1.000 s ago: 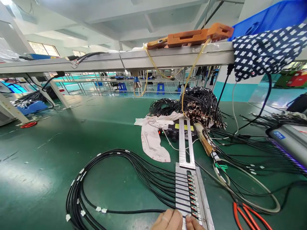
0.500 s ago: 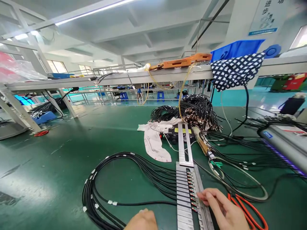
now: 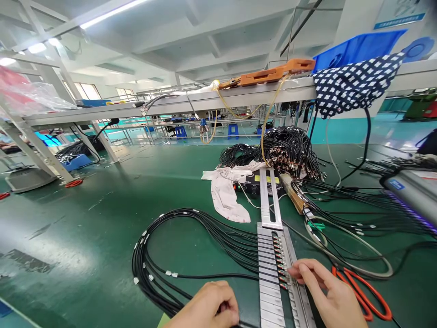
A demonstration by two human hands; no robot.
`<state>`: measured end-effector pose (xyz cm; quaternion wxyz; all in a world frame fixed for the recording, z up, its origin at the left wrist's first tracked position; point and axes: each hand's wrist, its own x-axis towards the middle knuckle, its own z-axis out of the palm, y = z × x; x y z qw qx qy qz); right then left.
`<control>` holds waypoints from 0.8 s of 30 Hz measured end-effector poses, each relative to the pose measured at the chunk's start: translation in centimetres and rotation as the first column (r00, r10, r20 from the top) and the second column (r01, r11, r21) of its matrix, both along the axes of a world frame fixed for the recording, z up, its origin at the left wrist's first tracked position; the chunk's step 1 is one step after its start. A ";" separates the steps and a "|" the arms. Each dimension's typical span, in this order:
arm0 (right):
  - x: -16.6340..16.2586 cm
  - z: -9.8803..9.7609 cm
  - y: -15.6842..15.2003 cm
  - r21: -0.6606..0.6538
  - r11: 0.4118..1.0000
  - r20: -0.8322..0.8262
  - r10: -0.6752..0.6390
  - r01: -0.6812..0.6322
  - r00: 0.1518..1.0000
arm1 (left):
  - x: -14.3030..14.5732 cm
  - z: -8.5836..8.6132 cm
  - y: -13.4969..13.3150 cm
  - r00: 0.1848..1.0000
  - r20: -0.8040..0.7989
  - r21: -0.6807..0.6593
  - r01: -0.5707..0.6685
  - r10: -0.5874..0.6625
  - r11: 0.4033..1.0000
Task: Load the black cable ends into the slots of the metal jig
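My left hand (image 3: 212, 306) is closed at the bottom, with a black cable (image 3: 248, 324) showing beside its fingertips. Several black cables (image 3: 191, 214) curve in a loop on the left and lie side by side in the slots of a slotted metal fixture (image 3: 271, 300). Their stripped ends with small metal connectors (image 3: 280, 264) line up along the fixture's middle gap. My right hand (image 3: 329, 291) has thumb and forefinger pinched at the fixture's right edge, near the lower connectors. Whatever lies between those fingertips is too small to make out.
Orange-handled scissors (image 3: 367, 291) lie right of my right hand. Beyond the fixture are a white cloth (image 3: 227, 196), a black control box (image 3: 251, 187) and a heap of bundled cables (image 3: 290, 150). A grey machine (image 3: 414, 196) stands at right. A shelf rail (image 3: 239, 96) crosses above the table.
My left hand has risen further into view, with a black cable now showing at its fingers. My right hand stays pinched beside the fixture. The view has shifted slightly.
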<state>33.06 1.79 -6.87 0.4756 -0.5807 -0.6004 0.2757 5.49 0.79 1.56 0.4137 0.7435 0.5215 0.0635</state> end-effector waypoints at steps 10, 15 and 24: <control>0.2 0.7 0.4 0.010 0.999 -0.057 -0.052 0.053 0.997 | 2.4 -2.8 2.6 0.990 0.117 0.313 0.040 -0.081 0.949; 0.0 1.3 0.5 0.028 0.994 -0.090 -0.105 0.108 0.990 | 4.1 -6.0 3.9 0.983 0.107 0.473 0.084 -0.152 0.877; 0.7 1.4 0.3 0.113 0.993 0.091 -0.045 0.034 0.995 | 5.2 -11.5 5.4 0.994 -0.013 0.649 0.091 -0.108 0.755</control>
